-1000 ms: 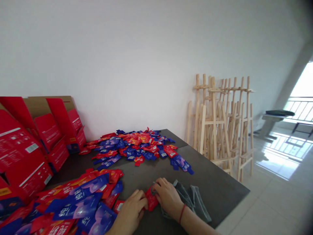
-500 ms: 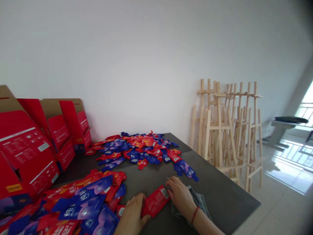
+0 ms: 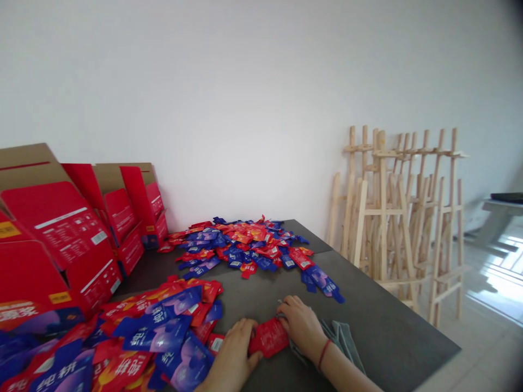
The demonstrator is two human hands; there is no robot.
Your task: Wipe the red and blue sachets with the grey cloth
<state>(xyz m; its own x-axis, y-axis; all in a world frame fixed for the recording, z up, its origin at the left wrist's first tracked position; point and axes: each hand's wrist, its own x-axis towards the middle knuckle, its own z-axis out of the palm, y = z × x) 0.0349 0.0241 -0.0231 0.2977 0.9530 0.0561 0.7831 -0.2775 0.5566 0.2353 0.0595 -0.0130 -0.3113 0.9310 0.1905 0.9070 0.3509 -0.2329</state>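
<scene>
A flat red packet [image 3: 268, 337] with pale print lies on the dark table between my two hands. My left hand [image 3: 237, 348] grips its left edge, thumb on the near side and fingers at the far side. My right hand [image 3: 300, 324] is closed on a grey cloth [image 3: 345, 343], pressed against the packet's right end and hiding it. The rest of the cloth trails on the table under and beside my right wrist. Left of my left hand spreads a heap of red and blue packets [image 3: 157, 332], one of them partly behind my fingers.
Another pile of red and blue packets [image 3: 245, 242] covers the far part of the table [image 3: 368, 321]. Open red cardboard boxes [image 3: 61, 234] line the left side. Wooden easels [image 3: 382, 218] lean together beyond the table's right edge, beside the white wall.
My right hand with the cloth has moved over the packet's right end, covering its barcode label. My left hand stays on the left edge. The whole view has shifted slightly left.
</scene>
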